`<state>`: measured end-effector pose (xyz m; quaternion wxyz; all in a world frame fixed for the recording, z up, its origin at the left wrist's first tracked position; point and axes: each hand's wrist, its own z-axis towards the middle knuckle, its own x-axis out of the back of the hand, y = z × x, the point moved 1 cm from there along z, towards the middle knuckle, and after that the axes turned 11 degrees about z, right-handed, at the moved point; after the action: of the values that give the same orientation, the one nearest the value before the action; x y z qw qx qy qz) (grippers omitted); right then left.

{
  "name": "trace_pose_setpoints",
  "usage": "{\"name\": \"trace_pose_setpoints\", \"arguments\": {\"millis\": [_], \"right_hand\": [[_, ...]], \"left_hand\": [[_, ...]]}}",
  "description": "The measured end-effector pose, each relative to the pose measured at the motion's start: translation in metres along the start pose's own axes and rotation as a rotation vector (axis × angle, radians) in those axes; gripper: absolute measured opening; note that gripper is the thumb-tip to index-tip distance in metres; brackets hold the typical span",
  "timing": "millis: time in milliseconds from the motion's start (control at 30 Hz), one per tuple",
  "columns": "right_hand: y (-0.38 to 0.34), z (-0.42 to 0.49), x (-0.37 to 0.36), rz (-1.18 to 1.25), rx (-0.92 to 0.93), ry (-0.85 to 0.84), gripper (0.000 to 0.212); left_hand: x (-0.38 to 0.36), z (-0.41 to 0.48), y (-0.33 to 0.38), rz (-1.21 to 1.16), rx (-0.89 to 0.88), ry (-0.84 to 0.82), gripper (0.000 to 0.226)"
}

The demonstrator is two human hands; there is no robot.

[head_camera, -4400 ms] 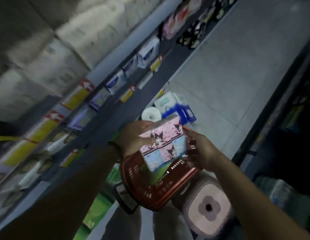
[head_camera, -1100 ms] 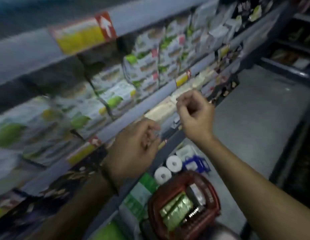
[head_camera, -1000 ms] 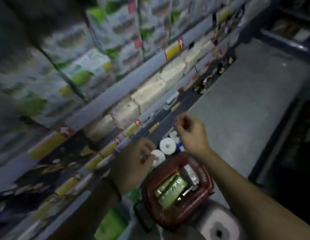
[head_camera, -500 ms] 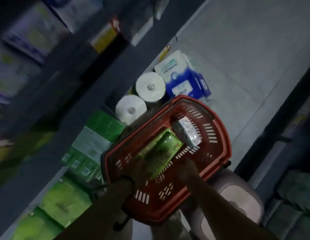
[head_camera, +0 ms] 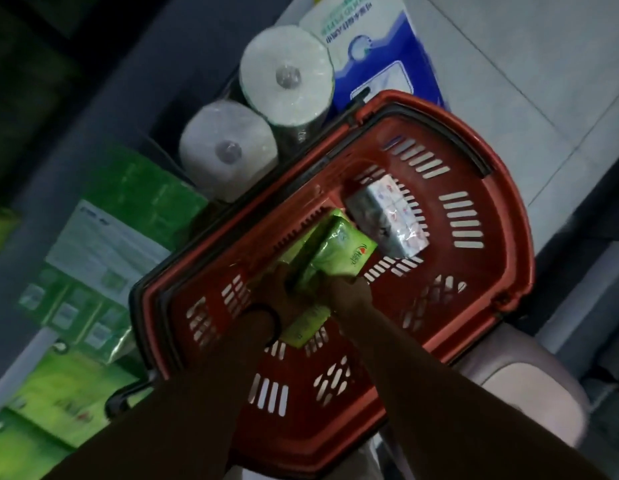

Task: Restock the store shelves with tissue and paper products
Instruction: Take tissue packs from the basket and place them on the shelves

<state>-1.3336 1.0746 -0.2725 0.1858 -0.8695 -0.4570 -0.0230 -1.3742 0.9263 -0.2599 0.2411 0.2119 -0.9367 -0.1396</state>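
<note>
A red plastic basket (head_camera: 481,299) sits below me with a green tissue pack (head_camera: 339,258) and a small white tissue pack (head_camera: 391,220) inside. Both my hands reach down into it. My left hand (head_camera: 273,292) grips the green pack from its left side, a dark band on the wrist. My right hand (head_camera: 349,296) grips the same pack from the right. The lower part of the green pack shows between my wrists.
Two white paper rolls (head_camera: 287,74) stand beside the basket's far-left edge, a blue and white tissue bag (head_camera: 374,46) beyond it. Green paper packs (head_camera: 104,258) fill the low shelf at left. A pink roll pack (head_camera: 522,393) lies under the basket at right. Grey floor at right.
My view swung down from the shelf to the basket. Both hands, empty at the shelf, dropped into the basket and closed around the green tissue pack.
</note>
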Motion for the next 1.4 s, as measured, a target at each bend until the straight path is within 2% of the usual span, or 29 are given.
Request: {"name": "trace_pose_setpoints", "arguments": {"millis": [67, 133, 233, 367, 467, 567, 700, 833, 933, 1000, 1067, 1133, 1200, 1233, 1300, 1400], "right_hand": [[-0.007, -0.020, 0.010, 0.038, 0.033, 0.014, 0.011], [-0.023, -0.050, 0.017, 0.094, 0.016, 0.005, 0.010], [-0.048, -0.100, 0.031, 0.178, -0.053, -0.078, 0.009], [-0.081, -0.174, 0.044, 0.262, -0.080, -0.183, 0.057], [-0.119, -0.240, 0.054, 0.281, -0.047, -0.299, 0.071], [-0.166, -0.321, 0.063, 0.263, 0.094, -0.418, 0.065], [-0.232, -0.427, 0.073, 0.106, 0.270, -0.543, 0.025], [-0.287, -0.528, 0.079, -0.030, 0.454, -0.609, 0.018], [-0.319, -0.592, 0.088, -0.151, 0.613, -0.612, 0.007], [-0.340, -0.627, 0.095, -0.295, 0.778, -0.581, 0.010], [-0.362, -0.663, 0.102, -0.460, 0.907, -0.555, 0.019], [-0.385, -0.701, 0.108, -0.647, 1.030, -0.557, 0.026], [-0.407, -0.741, 0.109, -0.814, 1.120, -0.583, 0.024], [-0.417, -0.760, 0.109, -0.882, 1.150, -0.599, 0.025], [-0.436, -0.802, 0.105, -1.005, 1.240, -0.638, 0.027], [-0.456, -0.869, 0.094, -1.129, 1.361, -0.694, 0.034]], "left_hand": [[0.013, -0.014, 0.007, -0.222, -0.010, -0.034, 0.067], [0.029, -0.027, 0.016, -0.381, -0.015, -0.019, 0.059], [0.064, -0.057, 0.041, -0.455, -0.001, -0.018, 0.051], [0.115, -0.116, 0.076, -0.464, -0.081, -0.035, 0.050], [0.160, -0.180, 0.105, -0.531, -0.115, -0.006, 0.054], [0.208, -0.256, 0.145, -0.637, -0.160, 0.047, 0.043], [0.271, -0.351, 0.192, -0.745, -0.209, 0.120, 0.039], [0.322, -0.431, 0.223, -0.762, -0.246, 0.191, 0.041], [0.363, -0.491, 0.238, -0.612, -0.330, 0.263, 0.040], [0.393, -0.521, 0.244, -0.411, -0.408, 0.356, 0.061], [0.426, -0.556, 0.251, -0.105, -0.465, 0.572, 0.058], [0.459, -0.600, 0.265, 0.166, -0.558, 0.872, 0.050], [0.487, -0.653, 0.285, 0.517, -0.659, 1.123, 0.063], [0.498, -0.677, 0.293, 0.699, -0.697, 1.171, 0.072], [0.518, -0.722, 0.309, 0.933, -0.706, 1.102, 0.084], [0.545, -0.770, 0.320, 1.042, -0.610, 0.957, 0.075]]}}
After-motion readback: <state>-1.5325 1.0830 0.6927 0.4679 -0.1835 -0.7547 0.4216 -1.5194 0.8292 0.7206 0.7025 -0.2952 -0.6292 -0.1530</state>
